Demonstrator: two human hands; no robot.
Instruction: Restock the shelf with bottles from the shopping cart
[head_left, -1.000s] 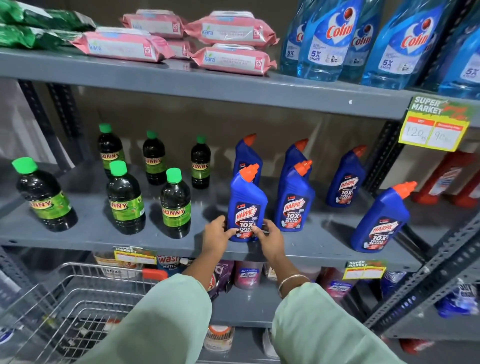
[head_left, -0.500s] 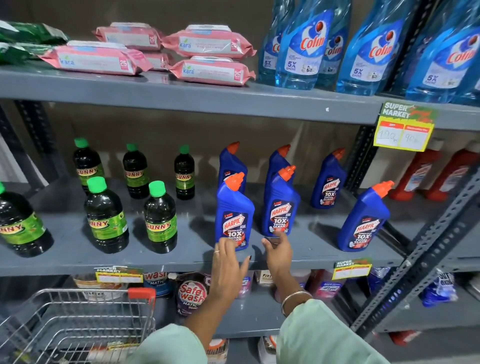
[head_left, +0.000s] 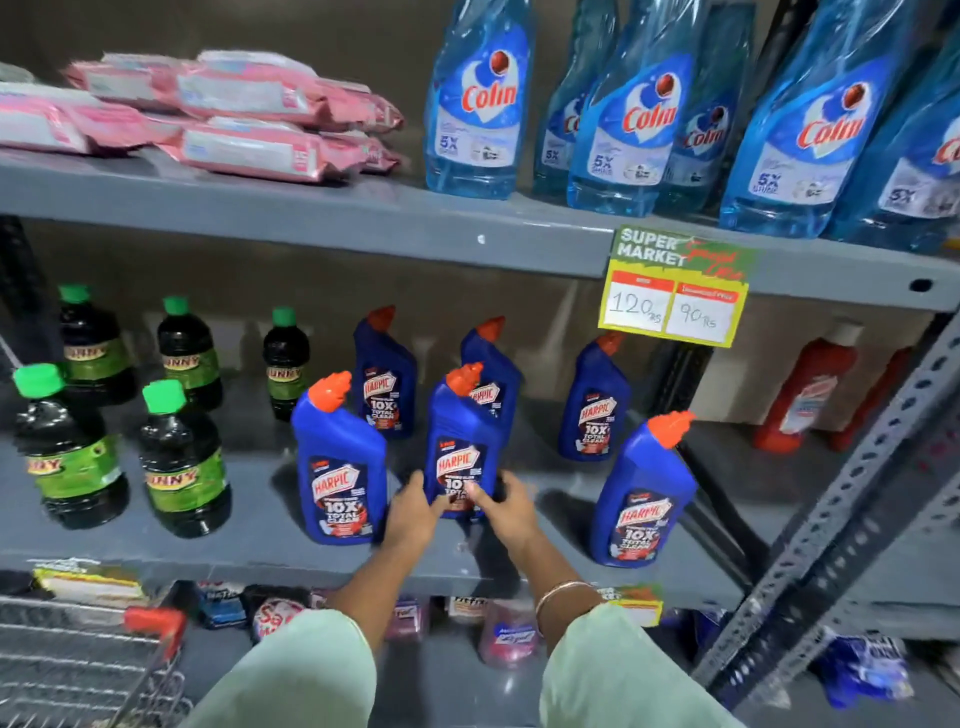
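Observation:
Several blue Harpic bottles with orange caps stand upright on the grey middle shelf (head_left: 249, 545). My left hand (head_left: 413, 512) and my right hand (head_left: 506, 504) grip the base of the second front-row Harpic bottle (head_left: 460, 431) from both sides. Another blue Harpic bottle (head_left: 340, 462) stands just left of it, and one more Harpic bottle (head_left: 641, 493) stands at the front right. The wire shopping cart (head_left: 78, 660) with a red handle end shows at the bottom left; its contents are blurred.
Dark bottles with green caps (head_left: 182, 462) stand on the left of the same shelf. Blue Colin bottles (head_left: 478, 104) and pink packs (head_left: 249, 119) fill the shelf above. A price tag (head_left: 675, 296) hangs from it. A slanted perforated metal strut (head_left: 841, 509) crosses the right.
Both hands left the first front-row Harpic bottle, moved right and closed on the bottle beside it. The view shifted right and upward.

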